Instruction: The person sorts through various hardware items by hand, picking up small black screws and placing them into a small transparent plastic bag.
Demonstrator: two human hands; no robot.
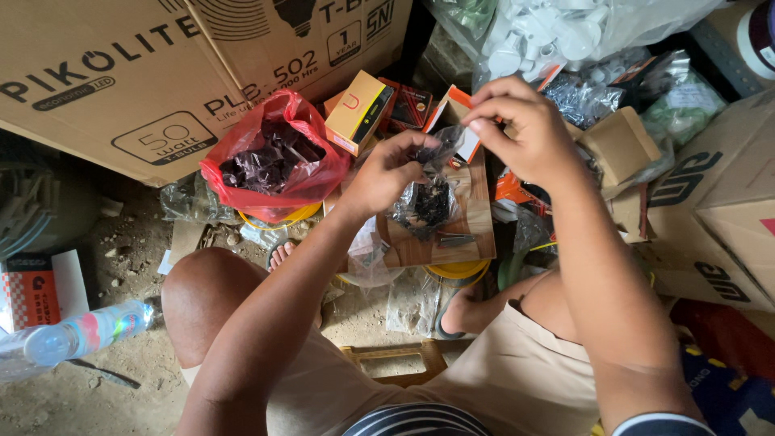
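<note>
My left hand (389, 171) and my right hand (521, 129) together hold up a small clear plastic bag (428, 198) of small black parts. The left fingers pinch its top edge from the left. The right fingers pinch the top from the right, near an orange and white box (457, 113). The bag hangs over a wooden board (476, 226) that rests on a yellow round object (457, 270). A red plastic bag (278, 157) full of dark pieces stands open to the left of my hands.
Large cardboard boxes (161, 73) stand at the back left, more boxes (718, 202) at the right. A yellow small box (357, 111), a clear bag of white parts (557, 32) and a plastic bottle (77, 335) lie around. I sit on a low wooden stool (395, 355) over dirt floor.
</note>
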